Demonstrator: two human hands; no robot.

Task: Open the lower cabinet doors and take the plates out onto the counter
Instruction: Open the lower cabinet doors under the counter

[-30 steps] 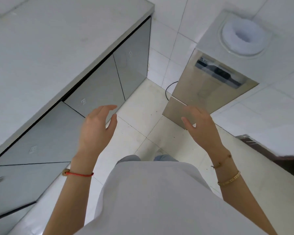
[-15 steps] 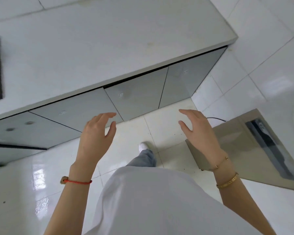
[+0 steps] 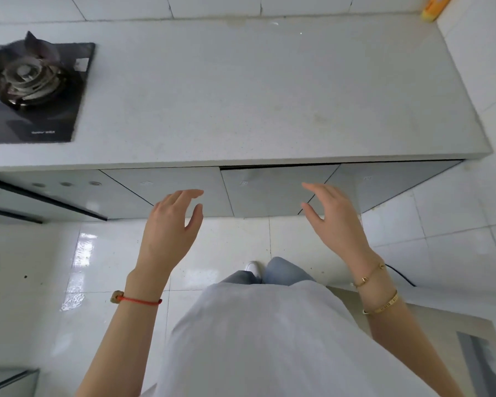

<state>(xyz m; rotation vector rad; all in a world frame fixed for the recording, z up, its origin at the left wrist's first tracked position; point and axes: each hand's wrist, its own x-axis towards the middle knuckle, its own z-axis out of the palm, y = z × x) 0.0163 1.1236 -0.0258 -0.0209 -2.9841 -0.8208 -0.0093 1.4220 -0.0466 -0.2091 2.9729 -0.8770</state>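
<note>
A row of grey glossy lower cabinet doors (image 3: 269,190) runs under the white stone counter (image 3: 241,96); all look closed, with a thin dark gap above the middle one. No plates are visible. My left hand (image 3: 169,227) hovers in front of the door left of centre, fingers apart and empty. My right hand (image 3: 335,219) hovers before the seam between the two right doors, also empty with fingers spread. Neither hand touches a door.
A black gas hob (image 3: 32,87) sits on the counter's left part. An orange-yellow bottle (image 3: 435,7) stands in the far right corner. Behind me at lower right is a steel appliance (image 3: 470,353). A dark cable (image 3: 401,277) lies on the tiled floor.
My view has swung round from the side until the counter and cabinets lie square in front. Both hands stay raised and empty, now level with the cabinet doors.
</note>
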